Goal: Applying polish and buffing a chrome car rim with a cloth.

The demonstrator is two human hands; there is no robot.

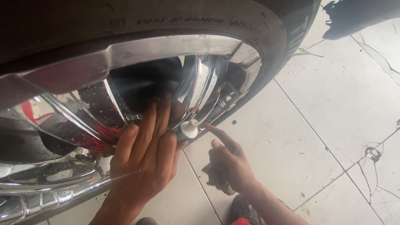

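Head camera looks down on a car wheel, its black tyre (273,46) standing on pale floor tiles (333,125) and filling the upper left. Inside the tyre sits the chrome rim (166,48), wet and speckled with droplets, its polished spokes (83,112) catching red reflections. As I judge it, the work on this rim is somewhere in the middle: the metal already shines, yet my hands are on it and a small tube with a white cap (188,130) is out, so a stretch near the lower edge seems left to do. My left hand (146,154) lies flat and spread against the spokes, fingers straight and reaching into the dark gap behind them; the tube pokes out just past its fingers, and whether that hand pinches it I cannot tell. My right hand (229,162) is mostly curled, index finger stretched toward the cap, and a dark rag (214,179) seems bunched beneath its palm.
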